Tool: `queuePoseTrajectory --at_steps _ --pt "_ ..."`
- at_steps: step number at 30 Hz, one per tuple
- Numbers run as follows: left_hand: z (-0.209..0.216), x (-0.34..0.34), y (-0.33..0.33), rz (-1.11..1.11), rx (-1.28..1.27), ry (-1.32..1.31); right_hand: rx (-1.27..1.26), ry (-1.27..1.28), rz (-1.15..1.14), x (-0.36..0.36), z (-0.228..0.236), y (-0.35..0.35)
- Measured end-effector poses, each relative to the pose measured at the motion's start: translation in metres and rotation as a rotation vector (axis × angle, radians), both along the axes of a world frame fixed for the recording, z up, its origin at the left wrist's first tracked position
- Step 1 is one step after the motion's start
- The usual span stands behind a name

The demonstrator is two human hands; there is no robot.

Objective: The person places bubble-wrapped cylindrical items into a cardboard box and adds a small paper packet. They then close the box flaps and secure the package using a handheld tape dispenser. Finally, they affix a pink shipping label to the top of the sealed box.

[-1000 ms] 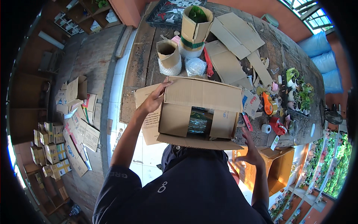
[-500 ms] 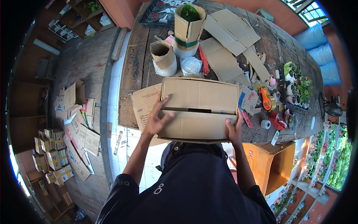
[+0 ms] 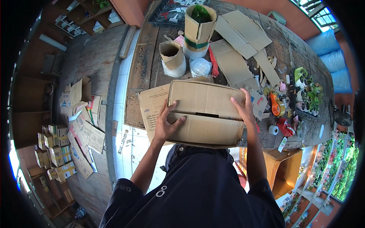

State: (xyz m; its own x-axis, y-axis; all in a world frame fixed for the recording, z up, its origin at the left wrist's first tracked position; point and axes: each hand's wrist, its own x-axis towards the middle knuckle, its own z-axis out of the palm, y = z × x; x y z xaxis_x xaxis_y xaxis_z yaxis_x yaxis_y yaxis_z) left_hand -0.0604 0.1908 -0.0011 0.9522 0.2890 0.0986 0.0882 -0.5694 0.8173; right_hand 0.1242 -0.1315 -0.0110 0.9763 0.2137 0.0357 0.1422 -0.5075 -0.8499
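Note:
A brown cardboard box sits in front of my body at the table's near edge. Its two top flaps lie folded inward, with a narrow dark gap between them. My left hand grips the left side, its thumb and fingertips resting on the flaps. At the far right corner, my right hand holds the side with the thumb on the far flap; some of its fingers are hidden behind the edge. A flat printed cardboard sheet lies partly under the box at the left.
Beyond the box stand a tall cardboard-wrapped plant, a shorter cardboard tube and a bubble-wrap bundle. Cardboard sheets, an orange tape dispenser, a red tape dispenser and potted seedlings lie rightward. An open carton stands below.
My right hand has slid from the box's near right side up to its far right corner. The left thumb has moved further onto the near flap. The view has shifted slightly.

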Motion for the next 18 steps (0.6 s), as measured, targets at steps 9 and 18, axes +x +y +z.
queuePoseTrajectory --at_steps 9,18 --pt "0.015 -0.001 -0.020 0.095 0.054 0.155 0.047 -0.066 0.044 -0.033 -0.005 -0.017" --pt "0.025 0.119 -0.117 -0.241 0.456 -0.012 0.044 -0.145 0.062 -0.027 -0.008 -0.014"
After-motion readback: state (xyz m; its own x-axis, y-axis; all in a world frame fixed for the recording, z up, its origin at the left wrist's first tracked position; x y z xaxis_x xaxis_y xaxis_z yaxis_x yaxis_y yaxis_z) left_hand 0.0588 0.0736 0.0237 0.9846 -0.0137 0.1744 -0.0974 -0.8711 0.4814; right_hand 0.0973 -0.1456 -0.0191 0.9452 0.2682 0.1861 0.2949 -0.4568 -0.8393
